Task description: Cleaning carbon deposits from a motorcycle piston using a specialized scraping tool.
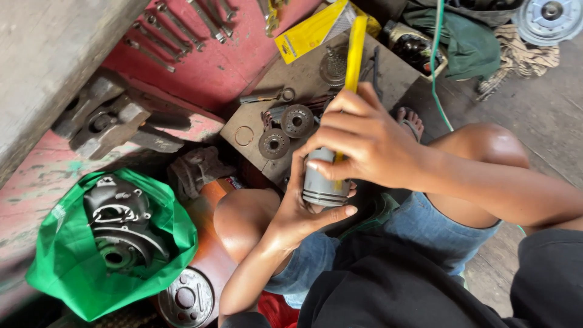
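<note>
Lower centre of frame: left hand [303,212] cups a grey metal piston [325,182] from below, palm up, thumb stretched along its ringed lower edge, fingers wrapped round the far side. Piston is a short cylinder, dull silver, grooves near its bottom rim, sitting just above the knees at frame centre. Right hand [364,143] comes in from the right, wrist bent, fingers closed on a yellow-handled tool [355,51]; the handle sticks up toward the top of the frame, the working end is hidden behind the piston and fingers. Both hands meet on the piston, touching.

Lower left: green plastic bag [67,255], open, crumpled, with a dark engine casing [118,225] inside. Round metal disc [185,297] just right of it at the bottom edge.

Centre, behind the hands: brown board [303,79] carrying two round gear-like parts [285,130].

Top centre: flat yellow packet [310,30], rectangular, lying tilted. Upper left: row of spanners [176,27] on a red surface [212,67]. Upper right: green cloth [477,42], metal wheel hub [549,18] at the corner.
</note>
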